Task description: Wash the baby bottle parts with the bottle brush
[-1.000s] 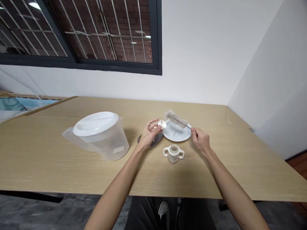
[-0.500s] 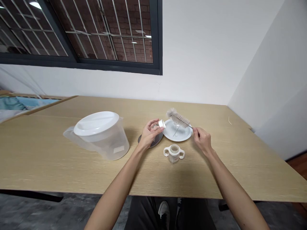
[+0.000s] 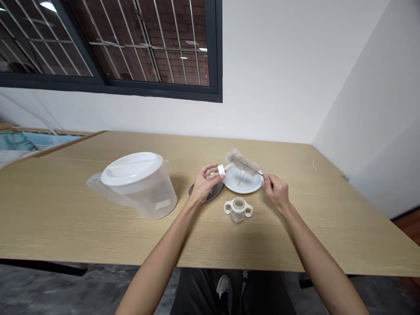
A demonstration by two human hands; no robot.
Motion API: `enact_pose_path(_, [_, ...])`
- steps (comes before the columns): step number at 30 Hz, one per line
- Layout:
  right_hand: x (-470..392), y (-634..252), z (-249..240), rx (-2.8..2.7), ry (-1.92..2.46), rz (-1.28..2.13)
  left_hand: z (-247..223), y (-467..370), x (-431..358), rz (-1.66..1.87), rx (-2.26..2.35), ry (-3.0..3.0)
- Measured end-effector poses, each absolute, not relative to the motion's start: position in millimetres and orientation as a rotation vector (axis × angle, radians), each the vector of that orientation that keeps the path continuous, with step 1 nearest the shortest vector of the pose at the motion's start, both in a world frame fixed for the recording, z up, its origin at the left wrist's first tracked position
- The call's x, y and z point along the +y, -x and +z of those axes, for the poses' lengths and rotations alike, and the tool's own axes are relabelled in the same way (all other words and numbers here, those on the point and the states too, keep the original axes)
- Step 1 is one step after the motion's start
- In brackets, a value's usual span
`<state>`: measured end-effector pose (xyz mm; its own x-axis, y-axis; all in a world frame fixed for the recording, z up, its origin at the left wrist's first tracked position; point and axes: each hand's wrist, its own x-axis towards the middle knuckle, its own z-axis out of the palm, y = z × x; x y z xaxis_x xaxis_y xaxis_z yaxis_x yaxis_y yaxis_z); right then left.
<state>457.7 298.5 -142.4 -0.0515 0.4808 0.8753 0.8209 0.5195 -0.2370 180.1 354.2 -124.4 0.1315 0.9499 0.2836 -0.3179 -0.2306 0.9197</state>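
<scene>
My left hand (image 3: 205, 181) is closed round a white bottle cap (image 3: 221, 169), its ring end pointing right. A clear part of the cap lies partly hidden between the fingers. In my right hand (image 3: 277, 190) is the thin wire handle of a bottle brush (image 3: 242, 162). The brush's pale, fluffy bristles point left and hang over a white plate (image 3: 243, 190), apart from the cap. Nearer me, a small baby bottle (image 3: 238, 211) with two white side handles stands upright and uncapped on the table.
Beneath my left hand sits a dark round dish (image 3: 215, 192). A thin wire-like piece (image 3: 241, 179) lies on the plate. To the left stands a large translucent pitcher (image 3: 147, 192) with a white lid. The wooden table (image 3: 282, 245) meets a white wall behind.
The cap has turned slightly in my left hand, so its ring shows more side-on. The brush has shifted a little to the left. Everything else stays put.
</scene>
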Motion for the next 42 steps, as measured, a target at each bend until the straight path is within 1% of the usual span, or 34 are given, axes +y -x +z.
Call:
enact_pose_path(3, [298.6,-455.0,-143.5,-1.794,1.066,-0.359,-124.0,-180.2,353.6,1.378,0.738,-1.261])
enact_pose_path(9, [302.9,-458.6,-148.1,-1.734,1.246,-0.429,-119.4,-181.6,352.8,1.408,0.752,-1.230])
enact_pose_path(12, [300.9,-459.1,-145.8,-1.693,1.195,-0.406,-117.6,-181.9,352.5,1.431,0.772,-1.201])
enact_pose_path(16, [298.0,-454.8,-143.5,-1.796,1.092,-0.354,-118.4,-182.3,351.8,1.440,0.777,-1.213])
enact_pose_path(19, [299.0,-453.5,-145.0,-1.822,1.136,-0.395,-120.6,-182.0,353.1,1.435,0.800,-1.235])
enact_pose_path(24, [301.7,-459.1,-145.8,-1.671,1.253,-0.440,-118.5,-174.2,359.1,1.520,1.043,-1.259])
enact_pose_path(27, [301.5,-460.9,-144.3,-1.619,1.252,-0.454,-115.6,-164.7,362.0,1.540,1.210,-1.394])
enact_pose_path(31, [300.2,-459.2,-143.4,-1.613,1.246,-0.474,-120.5,-153.9,366.6,1.430,1.448,-1.721])
enact_pose_path(35, [299.5,-458.0,-142.9,-1.608,1.251,-0.461,-137.5,-152.1,374.3,1.206,1.521,-2.040])
enact_pose_path(42, [298.4,-458.3,-140.2,-1.610,1.237,-0.476,-161.3,-162.9,379.7,0.959,1.622,-2.265])
